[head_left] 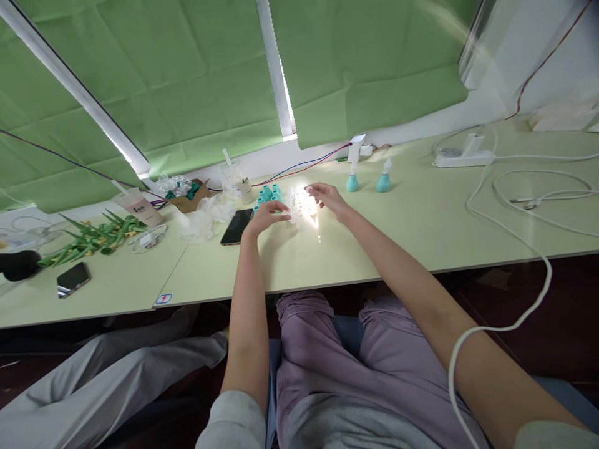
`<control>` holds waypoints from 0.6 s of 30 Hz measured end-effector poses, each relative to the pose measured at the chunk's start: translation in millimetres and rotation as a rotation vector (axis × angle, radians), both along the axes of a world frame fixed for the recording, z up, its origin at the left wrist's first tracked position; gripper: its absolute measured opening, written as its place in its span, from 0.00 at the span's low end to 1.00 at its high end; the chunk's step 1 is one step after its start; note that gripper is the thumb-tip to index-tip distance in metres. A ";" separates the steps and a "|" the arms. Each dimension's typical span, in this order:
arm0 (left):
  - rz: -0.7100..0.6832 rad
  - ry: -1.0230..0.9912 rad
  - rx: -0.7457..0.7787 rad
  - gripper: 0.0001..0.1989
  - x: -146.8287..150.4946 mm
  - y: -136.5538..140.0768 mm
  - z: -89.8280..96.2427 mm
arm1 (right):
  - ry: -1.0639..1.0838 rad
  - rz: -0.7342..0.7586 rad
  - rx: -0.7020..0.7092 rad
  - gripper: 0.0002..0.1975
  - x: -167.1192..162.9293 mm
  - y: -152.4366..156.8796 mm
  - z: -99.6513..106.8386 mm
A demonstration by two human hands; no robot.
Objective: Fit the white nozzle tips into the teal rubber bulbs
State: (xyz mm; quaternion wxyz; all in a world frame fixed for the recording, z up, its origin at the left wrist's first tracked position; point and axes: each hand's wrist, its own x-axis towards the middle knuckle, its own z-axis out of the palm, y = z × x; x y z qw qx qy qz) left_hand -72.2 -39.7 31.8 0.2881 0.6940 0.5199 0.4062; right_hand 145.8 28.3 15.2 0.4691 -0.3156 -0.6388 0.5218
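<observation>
Between my hands stands a group of small translucent white pieces [293,202], partly washed out by bright glare. My left hand [270,216] reaches to their left edge, fingers stretched out and fingertips close to or touching them. Above their right side, my right hand [328,199] has thumb and forefinger pinched near one small translucent piece; the glare blurs the exact contact. Several teal cup-like pieces [269,194] are clustered just behind my left hand. To the right, two teal bulb-shaped pieces with translucent tops, one left [352,182] and one right [384,183], stand upright.
A black phone [237,227] lies left of my left hand. Beyond it are crumpled clear plastic [206,218], an open cardboard box [189,201] and drink cups, one [242,186] near the wall. A white power strip [464,159] and looping cable [519,234] occupy the right side.
</observation>
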 end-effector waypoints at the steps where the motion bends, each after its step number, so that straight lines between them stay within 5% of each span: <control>1: -0.033 -0.077 -0.009 0.15 2.2 -2.6 2.5 | 0.000 0.003 0.002 0.25 0.0 -0.9 0.9; 8: -0.087 -0.395 0.053 0.14 7.0 2.0 0.0 | -0.003 0.091 0.007 0.27 -1.7 -8.5 5.4; 18: -0.019 -0.369 0.005 0.21 15.7 9.7 -7.2 | -0.062 0.145 0.067 0.26 -1.0 -11.2 4.1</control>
